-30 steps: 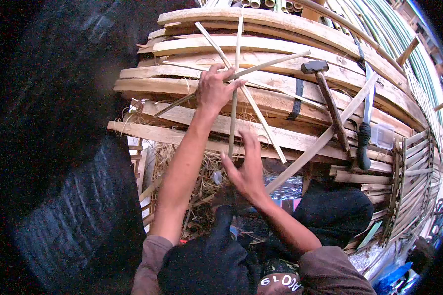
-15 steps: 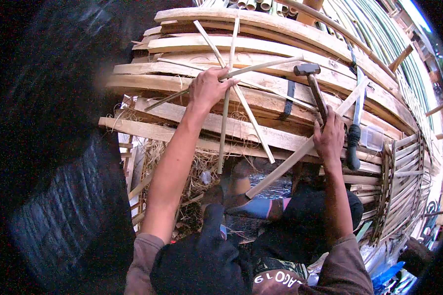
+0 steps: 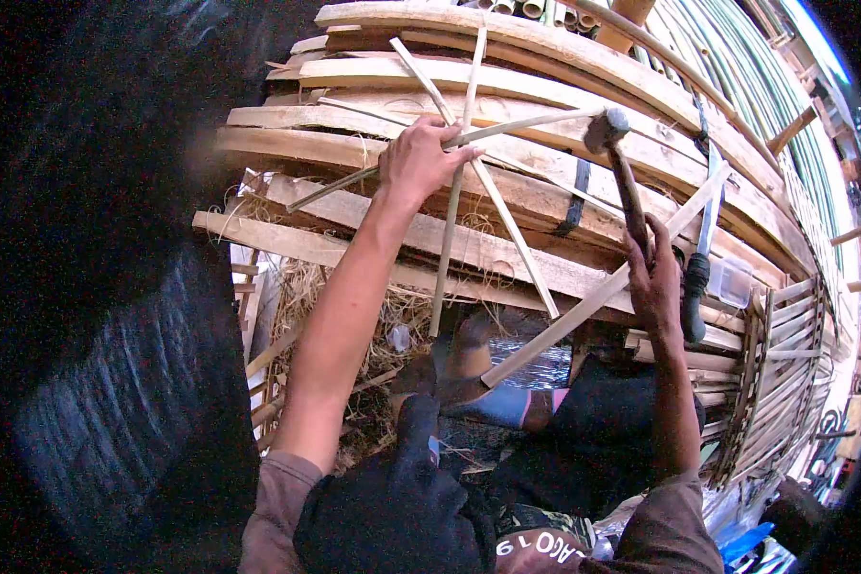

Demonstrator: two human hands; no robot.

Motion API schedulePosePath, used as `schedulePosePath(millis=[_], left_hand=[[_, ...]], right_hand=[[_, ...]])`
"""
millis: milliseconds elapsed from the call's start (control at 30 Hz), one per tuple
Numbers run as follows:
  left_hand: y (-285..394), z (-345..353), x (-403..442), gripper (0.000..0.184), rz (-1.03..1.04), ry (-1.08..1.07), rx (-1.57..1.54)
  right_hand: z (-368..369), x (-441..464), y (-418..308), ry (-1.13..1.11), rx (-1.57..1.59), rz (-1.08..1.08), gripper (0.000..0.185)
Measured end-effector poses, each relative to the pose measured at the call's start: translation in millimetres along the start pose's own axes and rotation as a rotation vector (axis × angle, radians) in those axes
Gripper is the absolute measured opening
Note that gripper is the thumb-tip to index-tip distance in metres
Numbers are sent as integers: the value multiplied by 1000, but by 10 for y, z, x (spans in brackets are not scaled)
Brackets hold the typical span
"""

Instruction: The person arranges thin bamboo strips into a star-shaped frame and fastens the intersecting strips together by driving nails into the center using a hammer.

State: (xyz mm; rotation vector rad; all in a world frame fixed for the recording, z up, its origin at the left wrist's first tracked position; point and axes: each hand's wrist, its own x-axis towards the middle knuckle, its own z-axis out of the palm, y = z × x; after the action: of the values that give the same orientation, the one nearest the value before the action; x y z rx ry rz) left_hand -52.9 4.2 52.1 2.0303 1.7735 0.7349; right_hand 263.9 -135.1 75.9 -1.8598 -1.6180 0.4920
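Note:
My left hand (image 3: 421, 161) is closed around several thin bamboo strips (image 3: 448, 234) where they cross in a star shape. Its thumb presses near the crossing, and the strips lie over the wooden bench. In my right hand (image 3: 654, 279) is a hammer (image 3: 629, 196), gripped by its dark handle. The hammer's metal head is raised to the right of the crossing, close to the end of one strip. A wider pale slat (image 3: 564, 330) slants beneath my right hand, reaching down toward my legs. Just right of that hand lies a large knife (image 3: 695, 298) with a black-wrapped handle.
Long wooden planks (image 3: 507, 86) with gaps between them form the bench. A black strap (image 3: 574, 196) crosses some planks. A clear plastic box (image 3: 730, 283) sits at the right. Fibre shavings (image 3: 364, 320) hang below. Bamboo poles (image 3: 708, 57) are stacked behind, and a dark sheet (image 3: 115, 287) covers the left.
My right hand has shifted slightly right, and the hammer's head has turned and risen a little. The view has moved slightly. My left hand keeps its hold on the strips.

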Motion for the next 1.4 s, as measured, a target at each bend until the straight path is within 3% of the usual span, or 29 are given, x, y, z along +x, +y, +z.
schedulePosePath(millis=[100,167,300,367,633,900,1100,1367,1400], left_hand=[[-28,29,21,53,-5,-5,57],[-77,67,30,54,7,7,59],[-119,66,47,51,66,73,29],[1,-67,30,48,-24,-46,111],[-95,32,24,51,83,129,14],[-207,119,85,57,100,94,16],[-163,100,46,49,95,95,-5],[-303,204,67,46,201,187,-100],[-243,190,27,46,92,190,-96]], right_hand=[[126,7,-322,-194,289,75,37],[314,104,-348,-146,146,-153,35],[475,267,-558,-251,156,-301,34],[557,328,-562,-234,93,-396,35],[692,332,-555,-240,45,-388,40],[642,237,-611,-170,74,-433,41],[688,289,-581,-253,53,-344,42],[750,291,-567,-227,-54,-441,44],[758,316,-562,-218,-60,-457,45]])
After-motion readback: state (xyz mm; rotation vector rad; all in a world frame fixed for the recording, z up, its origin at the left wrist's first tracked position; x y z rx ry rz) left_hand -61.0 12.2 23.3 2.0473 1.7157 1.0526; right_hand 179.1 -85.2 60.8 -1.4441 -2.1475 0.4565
